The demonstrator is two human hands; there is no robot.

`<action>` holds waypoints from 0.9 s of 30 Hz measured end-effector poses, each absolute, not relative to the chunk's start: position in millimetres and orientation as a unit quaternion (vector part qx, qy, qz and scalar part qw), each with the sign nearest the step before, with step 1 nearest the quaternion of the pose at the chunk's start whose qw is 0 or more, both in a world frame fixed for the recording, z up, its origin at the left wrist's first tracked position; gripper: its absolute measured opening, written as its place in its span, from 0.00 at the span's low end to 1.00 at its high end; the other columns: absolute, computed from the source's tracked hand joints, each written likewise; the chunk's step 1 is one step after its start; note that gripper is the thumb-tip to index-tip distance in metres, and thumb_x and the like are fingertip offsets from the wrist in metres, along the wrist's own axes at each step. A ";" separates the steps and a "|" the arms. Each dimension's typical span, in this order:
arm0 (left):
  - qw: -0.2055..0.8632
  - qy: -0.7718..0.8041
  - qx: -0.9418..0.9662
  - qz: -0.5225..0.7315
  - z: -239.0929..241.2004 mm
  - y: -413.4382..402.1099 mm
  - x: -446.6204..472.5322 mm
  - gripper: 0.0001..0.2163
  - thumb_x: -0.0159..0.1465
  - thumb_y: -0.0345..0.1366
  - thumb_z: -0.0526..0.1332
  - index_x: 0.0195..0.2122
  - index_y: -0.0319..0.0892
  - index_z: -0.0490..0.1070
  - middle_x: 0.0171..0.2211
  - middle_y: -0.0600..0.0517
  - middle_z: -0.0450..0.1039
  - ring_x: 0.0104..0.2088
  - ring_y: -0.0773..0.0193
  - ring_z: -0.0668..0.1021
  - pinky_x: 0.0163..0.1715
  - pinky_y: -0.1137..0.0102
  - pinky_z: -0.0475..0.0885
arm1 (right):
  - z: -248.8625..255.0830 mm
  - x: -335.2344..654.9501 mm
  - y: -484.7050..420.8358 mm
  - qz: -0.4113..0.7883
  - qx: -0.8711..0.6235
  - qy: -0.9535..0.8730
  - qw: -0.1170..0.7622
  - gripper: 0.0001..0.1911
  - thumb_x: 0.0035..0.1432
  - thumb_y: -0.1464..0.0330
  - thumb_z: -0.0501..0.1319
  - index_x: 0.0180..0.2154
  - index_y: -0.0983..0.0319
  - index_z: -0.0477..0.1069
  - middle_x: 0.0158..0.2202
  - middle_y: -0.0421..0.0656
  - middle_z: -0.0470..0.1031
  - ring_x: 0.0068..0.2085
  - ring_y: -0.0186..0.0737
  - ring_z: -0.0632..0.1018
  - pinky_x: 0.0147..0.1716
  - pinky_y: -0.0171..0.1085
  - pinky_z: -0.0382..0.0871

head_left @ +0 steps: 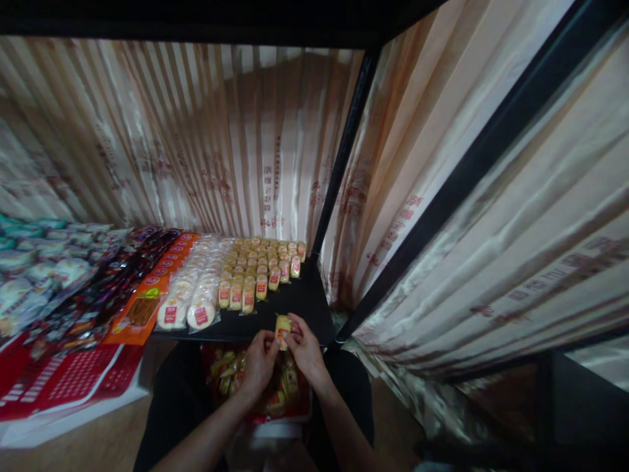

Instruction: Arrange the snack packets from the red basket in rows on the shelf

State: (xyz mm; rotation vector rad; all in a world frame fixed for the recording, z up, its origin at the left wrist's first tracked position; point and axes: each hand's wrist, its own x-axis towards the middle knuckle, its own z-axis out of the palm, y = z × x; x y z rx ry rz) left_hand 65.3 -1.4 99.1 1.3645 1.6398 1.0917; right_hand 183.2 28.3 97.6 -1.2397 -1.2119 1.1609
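Note:
A small yellow cake in a clear wrapper with a red label is held up just over the front edge of the black shelf. Fingers of my right hand are closed on its right side. My left hand is pinched at its lower left edge, its fingertips partly hidden. Below both hands, between the knees, a red box holds many more loose wrapped cakes. On the shelf, similar wrapped cakes stand in close rows, the front line stepping back toward the right.
Left of the cakes lie rows of round white wrapped pastries, orange snack packs, dark packets and white-green packets. A red printed sheet hangs over the front. Black posts and pleated printed sheeting enclose the shelf.

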 end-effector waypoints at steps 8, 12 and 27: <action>0.358 0.617 0.547 0.438 108.1 39.5 84.4 0.07 0.58 0.36 0.52 0.33 0.40 0.67 0.32 0.50 0.73 0.33 0.65 0.75 0.37 0.68 0.69 | 81.7 185.7 49.0 0.369 -0.580 -0.508 0.519 0.22 0.51 0.61 0.57 0.48 0.62 0.68 0.38 0.46 0.77 0.35 0.41 0.78 0.37 0.40 0.72; 0.331 0.614 0.578 0.424 102.5 60.5 92.9 0.10 0.57 0.28 0.49 0.37 0.39 0.68 0.35 0.49 0.73 0.37 0.66 0.75 0.42 0.68 0.70 | 75.3 190.4 71.4 0.294 -0.626 -0.517 0.504 0.23 0.52 0.59 0.54 0.48 0.62 0.69 0.37 0.45 0.77 0.38 0.42 0.78 0.38 0.38 0.72; 0.178 0.626 0.677 0.344 89.8 125.6 116.0 0.21 0.59 0.25 0.45 0.52 0.33 0.65 0.56 0.41 0.63 0.59 0.58 0.61 0.59 0.58 0.59 | 63.3 203.0 168.4 0.197 -0.677 -0.509 0.494 0.26 0.55 0.58 0.48 0.51 0.65 0.66 0.45 0.50 0.74 0.43 0.44 0.75 0.43 0.40 0.67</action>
